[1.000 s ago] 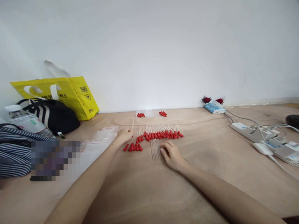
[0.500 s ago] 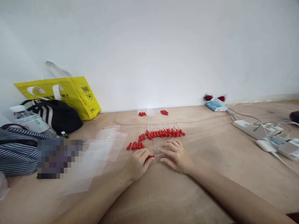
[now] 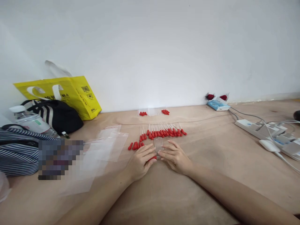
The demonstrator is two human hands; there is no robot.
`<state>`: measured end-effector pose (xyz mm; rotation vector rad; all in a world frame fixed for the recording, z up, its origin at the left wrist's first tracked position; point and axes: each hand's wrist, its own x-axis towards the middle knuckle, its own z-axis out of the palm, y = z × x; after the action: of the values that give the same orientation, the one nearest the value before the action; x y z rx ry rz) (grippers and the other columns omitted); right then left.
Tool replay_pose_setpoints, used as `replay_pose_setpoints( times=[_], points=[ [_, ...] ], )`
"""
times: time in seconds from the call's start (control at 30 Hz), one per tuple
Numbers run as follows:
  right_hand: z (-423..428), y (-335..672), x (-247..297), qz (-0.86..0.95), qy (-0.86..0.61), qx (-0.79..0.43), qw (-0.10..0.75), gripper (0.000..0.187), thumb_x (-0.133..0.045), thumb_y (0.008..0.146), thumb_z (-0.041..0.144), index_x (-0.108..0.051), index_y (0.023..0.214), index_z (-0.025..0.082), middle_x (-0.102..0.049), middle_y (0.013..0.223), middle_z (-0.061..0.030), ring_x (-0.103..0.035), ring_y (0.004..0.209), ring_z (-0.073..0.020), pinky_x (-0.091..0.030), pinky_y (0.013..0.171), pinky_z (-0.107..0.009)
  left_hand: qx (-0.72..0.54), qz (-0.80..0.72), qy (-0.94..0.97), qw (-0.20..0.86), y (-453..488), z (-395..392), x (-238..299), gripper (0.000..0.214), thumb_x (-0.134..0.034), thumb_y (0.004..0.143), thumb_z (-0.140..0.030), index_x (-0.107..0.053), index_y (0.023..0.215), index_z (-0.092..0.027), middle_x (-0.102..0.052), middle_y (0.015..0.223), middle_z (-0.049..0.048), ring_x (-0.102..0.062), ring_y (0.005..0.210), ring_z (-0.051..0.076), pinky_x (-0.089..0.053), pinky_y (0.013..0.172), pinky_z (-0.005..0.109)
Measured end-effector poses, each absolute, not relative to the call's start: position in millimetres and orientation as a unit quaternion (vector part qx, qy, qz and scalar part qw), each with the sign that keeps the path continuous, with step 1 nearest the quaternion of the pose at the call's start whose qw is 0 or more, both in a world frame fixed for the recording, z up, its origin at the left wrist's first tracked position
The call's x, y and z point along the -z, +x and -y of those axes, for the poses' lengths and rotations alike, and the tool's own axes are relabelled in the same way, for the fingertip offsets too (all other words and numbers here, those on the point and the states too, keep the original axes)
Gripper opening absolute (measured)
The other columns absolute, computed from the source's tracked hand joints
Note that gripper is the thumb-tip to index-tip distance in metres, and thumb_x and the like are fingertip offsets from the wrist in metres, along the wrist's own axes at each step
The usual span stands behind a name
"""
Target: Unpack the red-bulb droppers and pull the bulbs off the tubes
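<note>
A small group of clear glass dropper tubes [image 3: 158, 144] lies side by side on the table between my hands. My left hand [image 3: 142, 161] rests along their left side, its fingers stretched forward and a red rubber bulb [image 3: 152, 158] between thumb and fingers. From the right, my right hand [image 3: 177, 157] touches the tubes with its fingertips, fingers extended and slightly apart. Behind the tubes is a row of droppers with red bulbs [image 3: 166, 133], their pale stems pointing to the wall. Several loose red bulbs [image 3: 135, 145] lie just beyond my left fingers, partly covered by them.
Clear zip bags [image 3: 103, 153] spread over the table on the left, near a striped bag [image 3: 17, 153], a black bag [image 3: 62, 117] and a yellow bag [image 3: 87, 103]. More red bulbs [image 3: 165, 112] lie by the wall. A power strip [image 3: 248, 125] with cables occupies the right.
My left fingers have stretched forward along the tubes. My right fingers have moved in against them, and the tubes now sit closer together.
</note>
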<state>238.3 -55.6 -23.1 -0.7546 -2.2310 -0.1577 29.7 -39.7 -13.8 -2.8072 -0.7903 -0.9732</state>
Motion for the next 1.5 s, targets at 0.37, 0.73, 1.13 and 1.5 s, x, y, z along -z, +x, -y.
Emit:
replay_pose_setpoints(
  times=[0.37, 0.73, 1.13, 1.5],
  points=[
    [56.8, 235.7, 16.7, 0.883, -0.267, 0.074, 0.378, 0.021, -0.044, 0.086, 0.02, -0.06, 0.1, 0.017, -0.069, 0.092, -0.0032, -0.05, 0.11, -0.0182, -0.028, 0.102, -0.043, 0.3, 0.252, -0.916, 0.088, 24.9, 44.5, 8.4, 0.017, -0.049, 0.083, -0.022, -0.062, 0.092, -0.02, -0.064, 0.106, 0.0035, -0.048, 0.113, 0.023, -0.039, 0.093, 0.044],
    [54.4, 240.6, 22.7, 0.881, -0.256, 0.039, 0.395, 0.021, -0.043, 0.085, 0.014, -0.06, 0.097, 0.016, -0.068, 0.09, -0.0035, -0.048, 0.113, -0.0168, -0.023, 0.105, -0.043, 0.301, 0.252, -0.914, 0.099, 17.6, 45.6, 6.8, 0.017, -0.046, 0.083, -0.015, -0.061, 0.077, -0.019, -0.065, 0.103, 0.0022, -0.052, 0.109, 0.022, -0.037, 0.093, 0.045],
    [39.9, 246.3, 36.5, 0.779, -0.459, -0.014, 0.427, 0.034, -0.035, 0.086, 0.017, -0.055, 0.113, 0.016, -0.05, 0.068, -0.0038, -0.05, 0.06, -0.0136, -0.046, 0.058, -0.025, 0.435, 0.499, -0.75, 0.008, -9.1, 28.0, -4.2, 0.025, -0.045, 0.08, -0.03, -0.062, 0.094, -0.018, -0.053, 0.082, 0.0048, -0.056, 0.076, 0.016, -0.05, 0.067, 0.028],
    [29.3, 239.0, 40.3, 0.762, -0.484, -0.046, 0.429, 0.039, -0.034, 0.079, 0.007, -0.055, 0.111, 0.011, -0.057, 0.087, -0.0121, -0.057, 0.08, -0.0188, -0.049, 0.074, -0.033, 0.39, 0.606, -0.679, -0.139, -19.9, 8.6, -3.7, 0.038, -0.055, 0.068, -0.04, -0.052, 0.097, -0.016, -0.057, 0.067, -0.0006, -0.055, 0.059, 0.013, -0.046, 0.057, 0.025]
  ],
)
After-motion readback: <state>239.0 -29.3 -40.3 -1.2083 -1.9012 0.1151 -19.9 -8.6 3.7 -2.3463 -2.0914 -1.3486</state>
